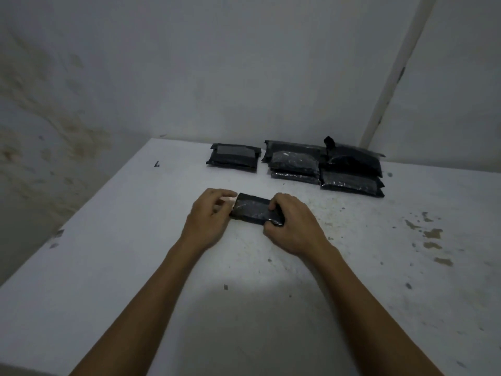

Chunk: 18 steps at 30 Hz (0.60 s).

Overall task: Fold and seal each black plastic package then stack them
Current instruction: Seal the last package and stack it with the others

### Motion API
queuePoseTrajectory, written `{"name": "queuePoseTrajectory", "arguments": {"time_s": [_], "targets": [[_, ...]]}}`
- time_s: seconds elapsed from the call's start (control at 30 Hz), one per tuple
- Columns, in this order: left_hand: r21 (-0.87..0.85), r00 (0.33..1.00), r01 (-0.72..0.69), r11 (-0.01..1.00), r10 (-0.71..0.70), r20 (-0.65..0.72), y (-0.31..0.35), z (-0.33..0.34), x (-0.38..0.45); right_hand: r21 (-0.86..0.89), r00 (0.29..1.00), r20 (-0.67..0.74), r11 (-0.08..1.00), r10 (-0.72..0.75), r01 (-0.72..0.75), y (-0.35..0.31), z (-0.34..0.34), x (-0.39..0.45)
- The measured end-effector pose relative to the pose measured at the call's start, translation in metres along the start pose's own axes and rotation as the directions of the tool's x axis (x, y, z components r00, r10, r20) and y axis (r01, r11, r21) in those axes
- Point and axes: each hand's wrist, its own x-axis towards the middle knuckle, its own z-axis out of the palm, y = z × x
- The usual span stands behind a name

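Observation:
A small folded black plastic package (253,210) lies on the white table (135,267) in the middle of the view. My left hand (210,217) grips its left end, where a pale strip shows between the fingers. My right hand (292,223) pinches its right end, thumb below and fingers on top. Behind, at the far edge, one sealed black package (233,157) lies alone on the left. To its right sits a pile of several black packages (325,166), some stacked, one with a flap sticking up.
The table stands in a corner against white stained walls (189,63). A pale vertical pipe or trim (395,71) runs down the right wall. Brown stains (431,240) and small dark specks mark the tabletop on the right. The table's left edge runs diagonally.

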Motion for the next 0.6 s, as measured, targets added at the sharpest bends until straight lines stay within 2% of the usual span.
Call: {"name": "queuePoseTrajectory", "arguments": {"time_s": [0.1, 0.2, 0.43, 0.6], "targets": [[-0.019, 0.996, 0.024, 1.000, -0.026, -0.086, -0.015, -0.013, 0.023, -0.021, 0.996, -0.089, 1.000, -0.024, 0.022, -0.002, -0.004, 0.026], [0.000, 0.992, 0.076, 0.997, -0.075, -0.098, -0.033, -0.017, 0.054, -0.049, 0.988, -0.131, 0.996, -0.079, 0.074, -0.001, -0.004, 0.070], [-0.020, 0.935, 0.240, 0.970, -0.237, -0.263, -0.052, -0.016, 0.107, -0.036, 0.998, -0.019, 0.997, -0.067, 0.067, -0.011, 0.018, 0.174], [-0.092, 0.913, 0.264, 0.960, -0.280, -0.296, -0.057, -0.014, 0.108, -0.091, 0.997, 0.073, 0.996, 0.006, 0.001, -0.003, 0.028, 0.211]]}}
